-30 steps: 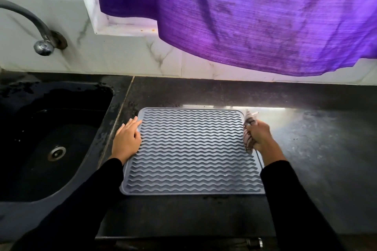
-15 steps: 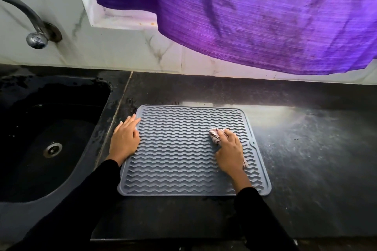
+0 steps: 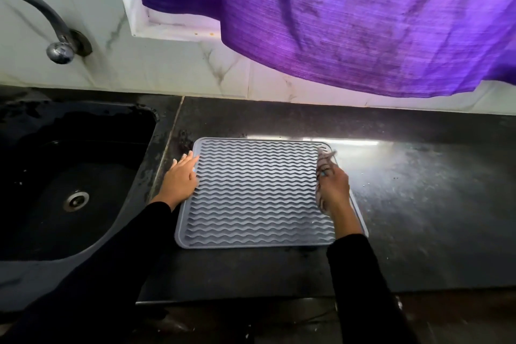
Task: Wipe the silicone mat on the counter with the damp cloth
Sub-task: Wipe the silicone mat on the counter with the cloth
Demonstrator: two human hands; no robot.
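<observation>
A grey silicone mat with wavy ridges lies flat on the dark counter. My left hand rests with straight fingers on the mat's left edge, holding it down. My right hand is at the mat's right edge and grips a bunched, patterned cloth. The cloth sticks out past my fingers toward the mat's far right corner and touches the ridges. Part of the cloth is hidden under my palm.
A black sink with a metal drain lies left of the mat, with a tap on the wall above it. A purple curtain hangs over the back wall. Dark counter stretches to the right of the mat.
My right hand with the cloth swept from the mat's right edge to the middle right and is now back at the right edge. My left hand stayed on the left edge.
</observation>
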